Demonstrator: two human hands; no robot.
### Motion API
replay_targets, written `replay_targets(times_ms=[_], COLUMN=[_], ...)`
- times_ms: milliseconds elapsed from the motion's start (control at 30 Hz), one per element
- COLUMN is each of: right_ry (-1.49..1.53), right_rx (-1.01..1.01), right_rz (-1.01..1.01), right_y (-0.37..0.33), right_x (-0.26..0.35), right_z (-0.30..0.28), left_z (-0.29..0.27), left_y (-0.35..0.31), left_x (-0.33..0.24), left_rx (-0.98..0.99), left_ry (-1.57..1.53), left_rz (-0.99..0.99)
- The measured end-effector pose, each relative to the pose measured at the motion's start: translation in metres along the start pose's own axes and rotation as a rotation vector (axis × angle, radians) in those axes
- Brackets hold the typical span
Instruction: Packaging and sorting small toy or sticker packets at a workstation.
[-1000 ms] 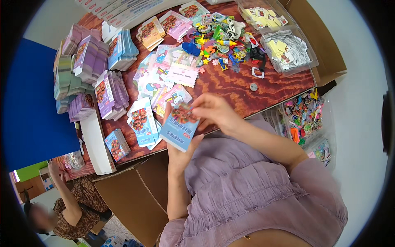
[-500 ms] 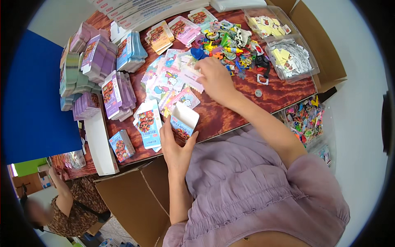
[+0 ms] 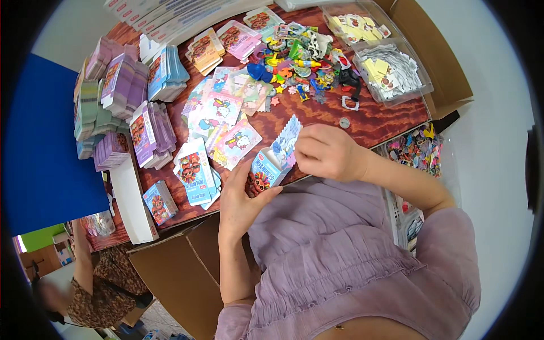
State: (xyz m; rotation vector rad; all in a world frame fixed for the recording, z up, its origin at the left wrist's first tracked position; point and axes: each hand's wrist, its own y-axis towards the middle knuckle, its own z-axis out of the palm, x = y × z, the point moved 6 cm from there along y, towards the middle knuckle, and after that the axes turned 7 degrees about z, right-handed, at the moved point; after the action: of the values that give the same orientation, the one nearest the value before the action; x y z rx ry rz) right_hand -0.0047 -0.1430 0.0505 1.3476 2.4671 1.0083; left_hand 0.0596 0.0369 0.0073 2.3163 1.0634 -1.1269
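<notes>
My left hand [image 3: 241,195] grips a small open blue cardboard box [image 3: 265,171] with a red cartoon figure on its front. Just right of it, my right hand [image 3: 328,152] pinches a pastel sachet with a zigzag edge [image 3: 288,139]. The sachet's lower end is at the box's open top; how far inside it reaches is hidden. Beyond the box lie loose pastel cartoon sachets [image 3: 238,141] in a spread pile. Flat blue cartons [image 3: 195,177] overlap left of my left hand, and another small blue box [image 3: 160,202] stands farther left.
Stacks of purple cartons [image 3: 152,133] and blue cartons [image 3: 168,73] fill the left side. Small colourful plastic toys [image 3: 300,62] are heaped at the back. Clear trays of paper slips [image 3: 394,73] stand at the far right. A brown cardboard box [image 3: 175,272] is below the table edge. Another person [image 3: 107,283] is at lower left.
My right hand has come back from the sachet pile toward me, bringing a sachet to the box. My left hand still holds the box, now turned and slightly shifted right.
</notes>
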Motion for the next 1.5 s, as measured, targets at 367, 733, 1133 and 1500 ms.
replay_targets(times_ms=[367,733,1133,1500], right_ry=[0.525,0.973,-0.602,0.189], right_rx=[0.201,0.052,0.058,0.062], right_rz=[0.326,0.838,0.603,0.865], right_y=[-0.015,-0.003,-0.041,-0.047], right_x=[0.006,-0.006,-0.148,-0.102], right_z=[0.010,-0.003,-0.016,-0.032], left_z=[0.011,0.035,0.022,0.027], left_y=[0.005,0.001,-0.008,-0.009], left_x=[-0.014,0.008,0.016,0.026], left_rx=[0.071,-0.091,-0.195,-0.207], left_ry=[-0.096,-0.305,-0.529,-0.549], left_rz=[0.000,-0.089,-0.141,-0.188])
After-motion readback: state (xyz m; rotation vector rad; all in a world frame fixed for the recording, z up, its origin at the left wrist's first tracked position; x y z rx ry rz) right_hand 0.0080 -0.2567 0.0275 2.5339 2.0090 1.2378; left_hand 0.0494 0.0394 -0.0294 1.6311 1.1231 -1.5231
